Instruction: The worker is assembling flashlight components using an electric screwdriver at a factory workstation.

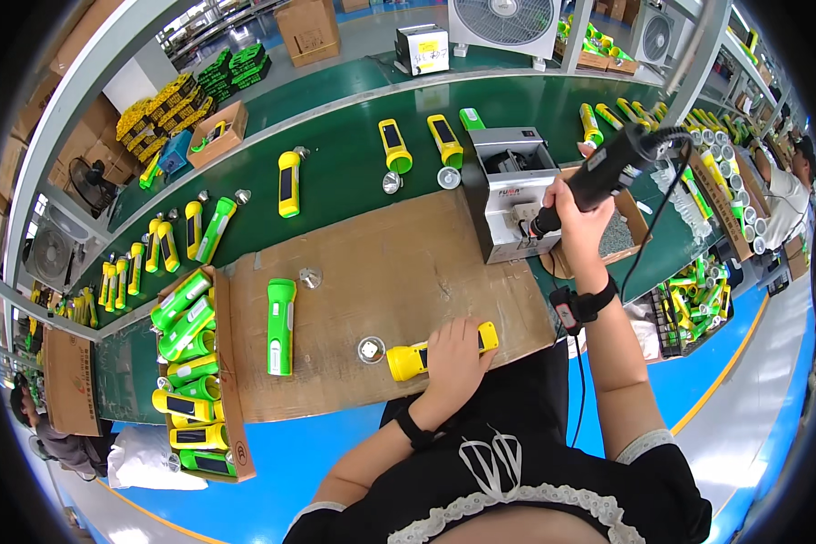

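Note:
My right hand is wrapped around a black electric screwdriver, its tip against the front of a grey screw feeder. Under my left hand, a yellow flashlight lies on its side on the cardboard sheet, its middle covered by my fingers. Just left of its head sits a round clear-and-silver reflector. Farther left on the sheet are a green flashlight and another small reflector.
An open box of green and yellow flashlights stands at left. Behind the cardboard, a green conveyor carries several flashlights and reflectors. A tray of small screws sits right of the feeder. The screwdriver's black cable hangs on the right.

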Available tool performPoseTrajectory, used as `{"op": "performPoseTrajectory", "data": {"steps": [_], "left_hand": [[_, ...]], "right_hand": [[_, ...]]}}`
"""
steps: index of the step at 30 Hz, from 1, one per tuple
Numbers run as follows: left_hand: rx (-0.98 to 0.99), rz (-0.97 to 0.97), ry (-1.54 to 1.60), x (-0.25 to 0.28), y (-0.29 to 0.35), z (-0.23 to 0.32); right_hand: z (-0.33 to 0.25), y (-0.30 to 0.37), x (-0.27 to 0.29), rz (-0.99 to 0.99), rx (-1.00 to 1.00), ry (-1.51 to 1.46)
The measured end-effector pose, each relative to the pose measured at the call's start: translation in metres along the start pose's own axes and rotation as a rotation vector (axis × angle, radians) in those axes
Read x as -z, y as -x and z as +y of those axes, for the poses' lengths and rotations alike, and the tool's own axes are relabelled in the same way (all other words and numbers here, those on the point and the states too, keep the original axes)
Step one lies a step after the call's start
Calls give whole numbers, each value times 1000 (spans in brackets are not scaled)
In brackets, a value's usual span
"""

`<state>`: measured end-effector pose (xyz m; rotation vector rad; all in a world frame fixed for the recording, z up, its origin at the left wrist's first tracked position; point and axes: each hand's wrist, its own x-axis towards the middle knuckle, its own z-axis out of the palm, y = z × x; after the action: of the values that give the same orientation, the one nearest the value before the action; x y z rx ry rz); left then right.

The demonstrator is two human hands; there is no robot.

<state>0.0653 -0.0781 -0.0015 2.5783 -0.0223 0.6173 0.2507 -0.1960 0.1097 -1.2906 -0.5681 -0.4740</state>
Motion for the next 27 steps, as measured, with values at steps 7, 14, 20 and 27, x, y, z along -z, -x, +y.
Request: {"op": "performPoseTrajectory", "data": {"steps": [7,14,20,27], "left_hand": [[36,-21,-8,-3,-2,1],[48,-2,-11,-4,-1,2],[39,17,-14,-2,0,3],[40,15,-14,-4,1,3]], "right_hand": [[-12,2,-1,-98,-94,-19],[-48,80,1,-186,-120,-423],[-48,106,-4,-334,-146,-268],[-41,107,-10,-259,-151,-290]]}}
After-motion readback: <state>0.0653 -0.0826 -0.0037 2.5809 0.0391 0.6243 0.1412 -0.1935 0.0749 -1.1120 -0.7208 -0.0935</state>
